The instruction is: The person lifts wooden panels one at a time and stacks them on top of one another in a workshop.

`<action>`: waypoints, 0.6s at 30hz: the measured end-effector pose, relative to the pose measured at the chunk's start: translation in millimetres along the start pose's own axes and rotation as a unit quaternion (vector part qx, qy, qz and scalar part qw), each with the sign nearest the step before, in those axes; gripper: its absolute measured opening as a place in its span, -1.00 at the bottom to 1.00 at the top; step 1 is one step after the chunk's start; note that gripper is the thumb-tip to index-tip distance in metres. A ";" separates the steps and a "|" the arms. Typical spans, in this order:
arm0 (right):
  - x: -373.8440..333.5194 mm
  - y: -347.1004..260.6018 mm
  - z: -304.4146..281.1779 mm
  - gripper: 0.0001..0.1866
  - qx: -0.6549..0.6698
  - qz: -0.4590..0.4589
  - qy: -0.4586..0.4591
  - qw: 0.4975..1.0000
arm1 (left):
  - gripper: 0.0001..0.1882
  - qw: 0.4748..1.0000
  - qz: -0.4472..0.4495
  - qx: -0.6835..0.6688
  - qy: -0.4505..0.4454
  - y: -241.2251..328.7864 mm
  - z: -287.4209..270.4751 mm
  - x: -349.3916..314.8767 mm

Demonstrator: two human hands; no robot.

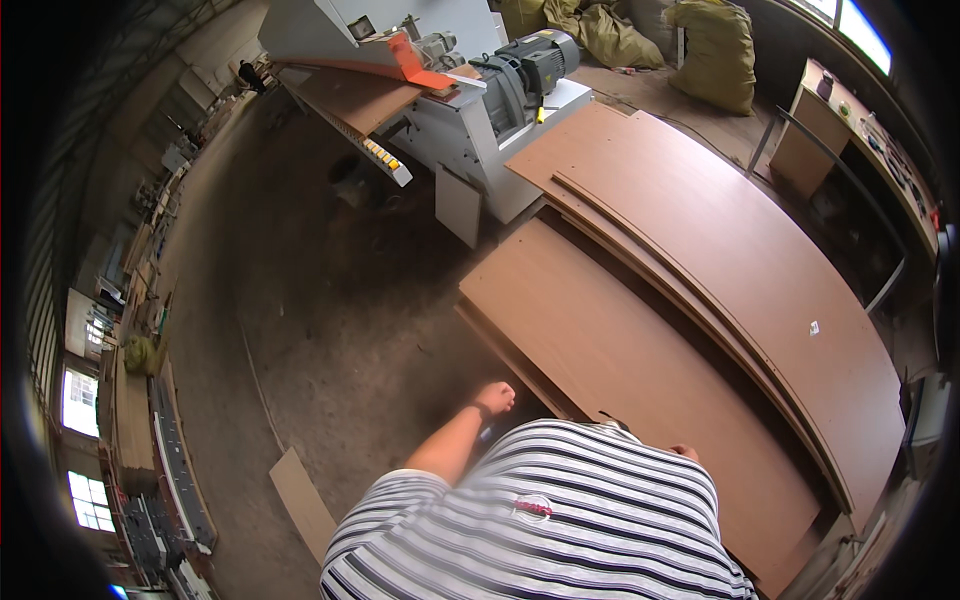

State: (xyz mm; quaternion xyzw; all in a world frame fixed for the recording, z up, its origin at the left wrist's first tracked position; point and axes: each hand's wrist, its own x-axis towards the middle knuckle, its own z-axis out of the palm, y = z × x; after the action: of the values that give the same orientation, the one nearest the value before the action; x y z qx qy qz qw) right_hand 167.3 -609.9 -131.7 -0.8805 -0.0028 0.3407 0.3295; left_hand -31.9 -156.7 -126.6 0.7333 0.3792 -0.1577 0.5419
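My left hand hangs beside the near edge of a stack of brown panels, its fingers curled into a loose fist. Nothing shows in it, and a dark band circles the wrist. Only a small part of my right hand appears past my striped shirt, over or against the top panel of that stack. Its fingers are hidden by my body. A second, higher pile of brown panels lies just behind, its sheets slightly out of line with each other.
Ahead stands a grey machine with a dark motor, an orange guard and a brown board on its bed. Large yellowish sacks lean at the back. A workbench with tools is at right. Another board lies on the floor at left.
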 end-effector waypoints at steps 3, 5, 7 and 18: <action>0.9 -6.3 12.7 -0.78 0.051 -0.031 -0.016 0.998 | -0.79 1.000 -0.012 -0.011 0.009 -4.8 0.6 -6.6; 3.6 -1.4 19.8 -0.78 -0.005 -0.054 -0.047 0.997 | -0.79 1.000 -0.016 -0.011 0.011 -6.2 0.6 -8.2; 6.3 5.2 25.0 -0.78 -0.002 -0.044 -0.054 0.998 | -0.79 0.999 -0.017 -0.028 0.011 -5.7 0.2 -8.4; 16.0 32.0 27.6 -0.78 -0.034 -0.053 -0.031 0.998 | -0.76 1.000 0.013 0.012 -0.001 3.2 -4.3 1.0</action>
State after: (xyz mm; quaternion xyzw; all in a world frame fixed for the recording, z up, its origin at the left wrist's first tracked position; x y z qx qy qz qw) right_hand 155.9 -615.4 -175.1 -0.8789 -0.0706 0.3494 0.3171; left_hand -29.7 -152.8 -123.5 0.7446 0.3668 -0.1562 0.5355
